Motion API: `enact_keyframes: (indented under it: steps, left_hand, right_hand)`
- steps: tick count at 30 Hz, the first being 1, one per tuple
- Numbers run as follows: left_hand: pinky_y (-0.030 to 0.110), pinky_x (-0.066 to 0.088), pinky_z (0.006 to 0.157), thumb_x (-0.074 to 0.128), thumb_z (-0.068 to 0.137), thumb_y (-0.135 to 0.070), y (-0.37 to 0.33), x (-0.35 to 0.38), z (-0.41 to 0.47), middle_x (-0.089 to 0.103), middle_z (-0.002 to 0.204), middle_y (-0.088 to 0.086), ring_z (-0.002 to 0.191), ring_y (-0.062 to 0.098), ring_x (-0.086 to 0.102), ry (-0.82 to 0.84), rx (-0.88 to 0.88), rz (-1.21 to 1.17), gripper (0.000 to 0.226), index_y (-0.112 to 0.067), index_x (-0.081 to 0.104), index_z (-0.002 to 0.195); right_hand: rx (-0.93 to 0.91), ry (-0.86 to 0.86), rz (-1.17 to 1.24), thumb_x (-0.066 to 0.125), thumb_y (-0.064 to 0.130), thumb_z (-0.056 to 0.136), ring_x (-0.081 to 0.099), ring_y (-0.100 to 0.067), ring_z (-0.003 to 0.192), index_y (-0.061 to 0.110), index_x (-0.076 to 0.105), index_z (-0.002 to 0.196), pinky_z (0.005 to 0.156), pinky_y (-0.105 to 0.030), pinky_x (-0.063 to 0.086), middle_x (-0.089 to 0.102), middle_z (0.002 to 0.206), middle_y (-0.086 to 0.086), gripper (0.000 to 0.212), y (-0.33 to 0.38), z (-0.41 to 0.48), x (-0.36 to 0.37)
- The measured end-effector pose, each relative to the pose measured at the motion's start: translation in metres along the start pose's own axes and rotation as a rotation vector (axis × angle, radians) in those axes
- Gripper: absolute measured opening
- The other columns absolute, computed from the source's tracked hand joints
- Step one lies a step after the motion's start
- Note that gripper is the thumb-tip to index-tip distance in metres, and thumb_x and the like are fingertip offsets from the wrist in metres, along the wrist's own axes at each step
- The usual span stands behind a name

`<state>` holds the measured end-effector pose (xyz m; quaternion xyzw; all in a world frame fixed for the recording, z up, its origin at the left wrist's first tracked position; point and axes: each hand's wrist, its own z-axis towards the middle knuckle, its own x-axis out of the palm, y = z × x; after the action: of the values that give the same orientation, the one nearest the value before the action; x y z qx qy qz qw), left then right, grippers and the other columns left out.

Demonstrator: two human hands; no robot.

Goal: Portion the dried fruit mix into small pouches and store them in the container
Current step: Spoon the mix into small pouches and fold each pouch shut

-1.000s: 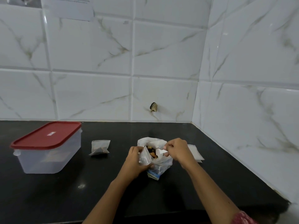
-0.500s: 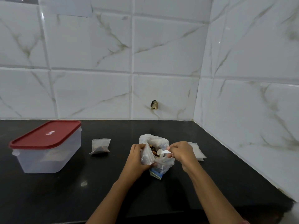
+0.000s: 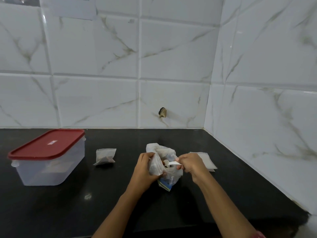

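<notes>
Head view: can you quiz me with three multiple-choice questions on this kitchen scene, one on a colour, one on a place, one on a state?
1. What colour is the lid of the container?
A) red B) blue C) green

2. Where is the filled pouch?
A) on the lid B) on the counter, between the container and the left hand C) in the container

3. What is the right hand doing?
A) resting flat B) lifting the lid C) holding a white spoon at the bag

Answers:
1 A, the lid is plainly red.
2 B, the pouch lies on the black counter, apart from both.
3 C, its fingers curl round the spoon's handle at the bag's mouth.
</notes>
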<state>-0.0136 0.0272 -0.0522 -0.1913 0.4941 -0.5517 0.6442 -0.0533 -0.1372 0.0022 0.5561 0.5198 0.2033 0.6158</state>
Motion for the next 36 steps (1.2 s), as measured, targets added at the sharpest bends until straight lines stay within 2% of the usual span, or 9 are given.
enact_keyframes:
  steps: [2,5,9,13,16,18,21,32,36]
  left_hand:
    - [0.0,0.041,0.069,0.08,0.072,-0.023,0.0,-0.001,-0.001,0.041,0.118,-0.007,0.092,-0.005,0.047,-0.008,-0.042,0.004,0.069,-0.016,0.04,0.128]
    - [0.004,0.039,0.069,0.081,0.07,-0.027,0.004,-0.004,-0.003,0.039,0.12,-0.009,0.099,0.0,0.045,-0.012,-0.054,0.022,0.072,-0.017,0.04,0.129]
    - [0.004,0.039,0.072,0.081,0.07,-0.026,0.006,-0.005,-0.002,0.04,0.122,-0.008,0.105,0.003,0.044,0.007,-0.057,0.017,0.072,-0.017,0.041,0.129]
    - [0.007,0.041,0.071,0.082,0.068,-0.027,0.006,-0.005,-0.002,0.042,0.121,-0.008,0.105,0.003,0.046,0.023,-0.053,0.008,0.072,-0.017,0.043,0.127]
    - [0.008,0.043,0.071,0.082,0.069,-0.025,0.005,-0.006,-0.002,0.042,0.123,-0.006,0.106,0.005,0.048,0.034,-0.069,-0.017,0.072,-0.016,0.042,0.128]
    - [0.006,0.044,0.071,0.081,0.07,-0.023,0.004,-0.006,-0.003,0.041,0.124,-0.006,0.104,0.003,0.048,0.042,-0.075,-0.02,0.071,-0.016,0.041,0.129]
    - [0.006,0.042,0.07,0.081,0.07,-0.025,0.004,-0.006,-0.003,0.04,0.124,-0.007,0.109,0.005,0.046,0.049,-0.089,-0.008,0.073,-0.017,0.04,0.129]
    - [0.035,0.041,0.102,0.08,0.061,-0.052,-0.01,-0.023,0.018,0.045,0.133,-0.003,0.121,0.014,0.046,0.081,-0.105,0.11,0.093,-0.018,0.037,0.137]
    - [0.04,0.048,0.095,0.077,0.059,-0.059,-0.016,-0.02,0.025,0.056,0.115,-0.006,0.108,0.014,0.054,0.081,-0.116,0.209,0.078,-0.021,0.05,0.122]
  right_hand:
    - [0.146,0.03,0.167,0.044,0.006,0.092,0.039,-0.005,0.042,0.002,0.06,0.081,0.036,-0.014,0.026,0.056,0.062,-0.006,0.02,-0.002,0.008,0.0]
    - [0.182,0.048,0.401,0.04,0.0,0.091,0.036,-0.003,0.031,-0.001,0.058,0.08,0.028,-0.012,0.021,0.054,0.059,-0.01,0.021,-0.013,0.016,0.001]
    - [-0.03,-0.001,0.045,0.048,0.008,0.091,0.046,-0.009,0.055,0.004,0.067,0.085,0.047,-0.018,0.034,0.06,0.069,-0.008,0.02,-0.011,0.003,0.002]
    - [-0.322,-0.018,-0.225,0.051,0.015,0.093,0.05,-0.007,0.054,0.007,0.068,0.085,0.051,-0.017,0.036,0.062,0.071,-0.005,0.021,0.001,-0.006,0.009]
    - [-0.124,-0.006,-0.112,0.053,0.016,0.092,0.046,-0.008,0.05,0.011,0.062,0.071,0.046,-0.019,0.032,0.061,0.065,-0.003,0.023,0.011,0.003,0.013]
    - [0.079,0.029,0.12,0.051,0.01,0.093,0.041,-0.007,0.043,0.003,0.059,0.073,0.037,-0.017,0.027,0.058,0.063,-0.007,0.023,0.008,0.011,0.012]
    - [0.181,0.081,0.408,0.041,0.0,0.094,0.035,-0.003,0.027,-0.001,0.054,0.076,0.027,-0.011,0.02,0.053,0.06,-0.01,0.022,-0.002,0.016,0.011]
    - [0.094,0.024,0.465,0.045,0.003,0.094,0.033,-0.007,0.048,0.004,0.06,0.082,0.03,-0.012,0.022,0.055,0.065,-0.009,0.02,0.004,0.001,-0.002]
    - [-0.011,0.012,0.48,0.05,0.007,0.094,0.036,-0.008,0.05,-0.001,0.065,0.096,0.034,-0.013,0.026,0.056,0.065,-0.007,0.018,0.009,-0.01,-0.011]
